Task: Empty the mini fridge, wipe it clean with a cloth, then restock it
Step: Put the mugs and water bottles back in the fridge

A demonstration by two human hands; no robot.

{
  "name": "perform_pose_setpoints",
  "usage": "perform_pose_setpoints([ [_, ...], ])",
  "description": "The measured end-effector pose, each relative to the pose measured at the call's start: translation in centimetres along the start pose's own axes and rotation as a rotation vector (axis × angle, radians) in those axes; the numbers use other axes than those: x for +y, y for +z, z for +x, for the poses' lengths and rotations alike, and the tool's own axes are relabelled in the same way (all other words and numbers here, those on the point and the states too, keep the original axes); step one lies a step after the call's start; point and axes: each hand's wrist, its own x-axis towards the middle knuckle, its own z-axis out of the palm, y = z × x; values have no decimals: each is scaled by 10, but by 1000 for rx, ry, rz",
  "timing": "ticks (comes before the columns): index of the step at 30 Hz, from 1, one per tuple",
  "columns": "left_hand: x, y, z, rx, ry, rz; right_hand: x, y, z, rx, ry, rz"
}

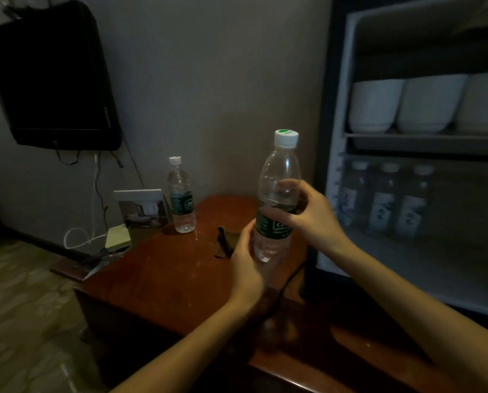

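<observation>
Dim room blurs fridge bottles [384,202]; left hand [245,265] and right hand [313,217] grip water bottle [279,163].

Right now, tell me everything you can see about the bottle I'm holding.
The bottle is clear plastic, with a white cap, closed and green-marked on top, and a dark green label round its middle. It is held nearly upright above the wooden table. The left hand grips its lower part; the right hand grips it at the label's upper edge.

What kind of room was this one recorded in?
Probably a hotel or guest room: an open mini fridge stocked with matching water bottles and white bowls, a wall-mounted TV, and a small wooden table.
</observation>
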Motion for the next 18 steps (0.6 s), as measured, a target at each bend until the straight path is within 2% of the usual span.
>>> perform_pose_setpoints([
  [5,3,83,-38,-193,-22,-20,6,-88,-56,156,50,-118],
  [12,5,185,-42,-543,-154,7,43,-175,-90,374,141,-87],
  [18,0,238,-46,-595,-172,24,77,-213,-94,510,216,-146],
])
